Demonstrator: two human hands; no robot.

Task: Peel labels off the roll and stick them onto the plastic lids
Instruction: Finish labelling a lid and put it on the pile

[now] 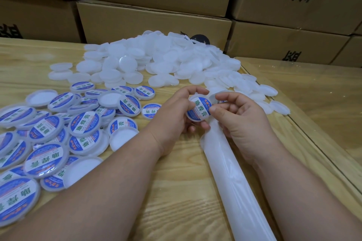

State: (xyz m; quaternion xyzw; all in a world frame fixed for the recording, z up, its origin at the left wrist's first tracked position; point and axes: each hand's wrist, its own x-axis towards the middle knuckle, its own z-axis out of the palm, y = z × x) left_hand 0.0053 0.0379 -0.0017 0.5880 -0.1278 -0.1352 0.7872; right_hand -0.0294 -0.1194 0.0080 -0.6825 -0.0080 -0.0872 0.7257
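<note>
Head view, centre of frame: my left hand (176, 111) curls round a white plastic lid (197, 111), thumb on its upper rim, fingers under it; my right hand (241, 117) presses a fingertip on the blue-and-white label (199, 109) on that lid, fingers bent; a strip of white backing paper (231, 178) runs from under my hands to the lower right; labelled lids (58, 133) lie at left; bare lids (156, 58) are heaped above, before stacked cardboard boxes (152, 23), all on the wooden table (176, 191).
</note>
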